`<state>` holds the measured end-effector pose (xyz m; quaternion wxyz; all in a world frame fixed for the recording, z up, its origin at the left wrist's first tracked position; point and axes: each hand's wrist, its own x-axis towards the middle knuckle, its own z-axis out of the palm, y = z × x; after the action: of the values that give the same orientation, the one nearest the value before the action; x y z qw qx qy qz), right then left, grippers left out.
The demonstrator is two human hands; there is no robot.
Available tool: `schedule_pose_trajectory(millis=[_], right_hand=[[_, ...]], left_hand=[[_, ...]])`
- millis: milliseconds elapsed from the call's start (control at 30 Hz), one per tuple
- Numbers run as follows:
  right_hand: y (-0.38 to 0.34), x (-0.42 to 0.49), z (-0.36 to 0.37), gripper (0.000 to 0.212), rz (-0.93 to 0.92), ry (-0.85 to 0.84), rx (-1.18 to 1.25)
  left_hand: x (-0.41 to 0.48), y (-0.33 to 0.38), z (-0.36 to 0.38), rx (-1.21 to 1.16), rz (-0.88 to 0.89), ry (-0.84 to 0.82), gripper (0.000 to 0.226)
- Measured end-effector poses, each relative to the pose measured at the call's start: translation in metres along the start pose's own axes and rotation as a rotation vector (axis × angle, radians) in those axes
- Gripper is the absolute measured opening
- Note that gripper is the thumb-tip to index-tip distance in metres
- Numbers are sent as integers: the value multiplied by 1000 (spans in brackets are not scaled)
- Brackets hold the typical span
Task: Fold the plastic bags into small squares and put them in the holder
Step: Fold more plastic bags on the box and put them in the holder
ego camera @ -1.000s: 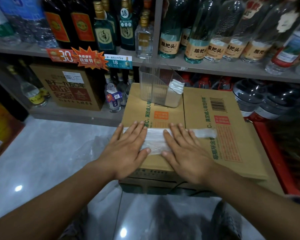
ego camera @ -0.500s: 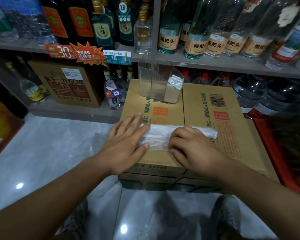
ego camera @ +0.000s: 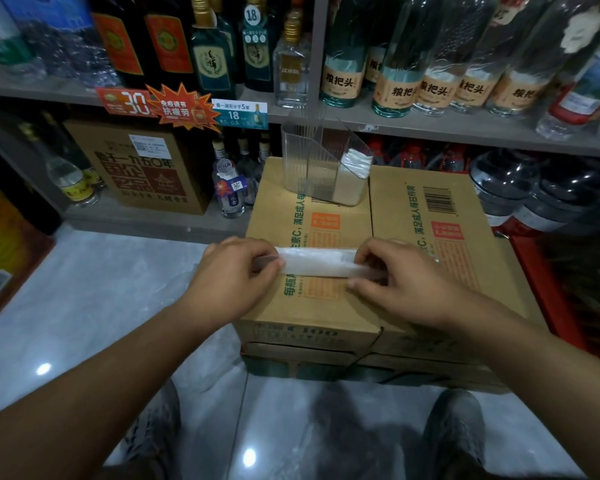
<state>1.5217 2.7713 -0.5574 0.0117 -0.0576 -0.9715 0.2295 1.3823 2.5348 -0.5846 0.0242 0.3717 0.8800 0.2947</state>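
The person crouched over a brown cardboard carton on the shop floor, its flat top serving as the surface. Across that top, nearer the front edge than the back, lay a translucent white plastic bag, folded into a long narrow strip running from left to right.

The left hand held the strip's left end, its fingers curled over the top and the thumb closed against them, pinching the plastic. The right hand held the right end in the same way, with its fingers bent down over the far edge and the thumb tucked along the near one. Only the stretch of bag between the two hands was uncovered, and it lay flat on the carton.

At the back of the carton, well apart from the hands, stood a clear ribbed plastic holder, upright. A small stack of folded white squares sat in its right-hand side. Behind it ran a grey shelf crowded with glass liquor bottles. The pale glossy floor stretched away to the left. A grey shoe showed below the carton.
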Motion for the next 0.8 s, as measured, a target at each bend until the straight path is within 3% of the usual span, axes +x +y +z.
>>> schedule_pose_trajectory(millis=[133, 333, 400, 467, 567, 667, 733, 800], right_hand=[[11, 12, 2, 12, 158, 173, 31], [13, 24, 5, 11, 315, 150, -2], [10, 24, 5, 9, 322, 150, -29], [7, 24, 4, 8, 317, 149, -51], [4, 25, 2, 7, 311, 109, -86], [0, 23, 1, 13, 273, 164, -226], [-8, 19, 3, 29, 174, 221, -328], [-21, 14, 11, 48, 14, 131, -307]], left_hand=[[7, 3, 0, -2, -173, 6, 20], [17, 0, 2, 118, -297, 16, 26], [18, 1, 2, 200, -268, 57, 18], [18, 3, 4, 249, -141, 113, 30], [14, 8, 9, 228, 131, -86, 57], [10, 6, 24, 306, 143, -354, 68], [9, 3, 29, 345, 132, -389, 74], [8, 3, 30, 386, 141, -390, 80]])
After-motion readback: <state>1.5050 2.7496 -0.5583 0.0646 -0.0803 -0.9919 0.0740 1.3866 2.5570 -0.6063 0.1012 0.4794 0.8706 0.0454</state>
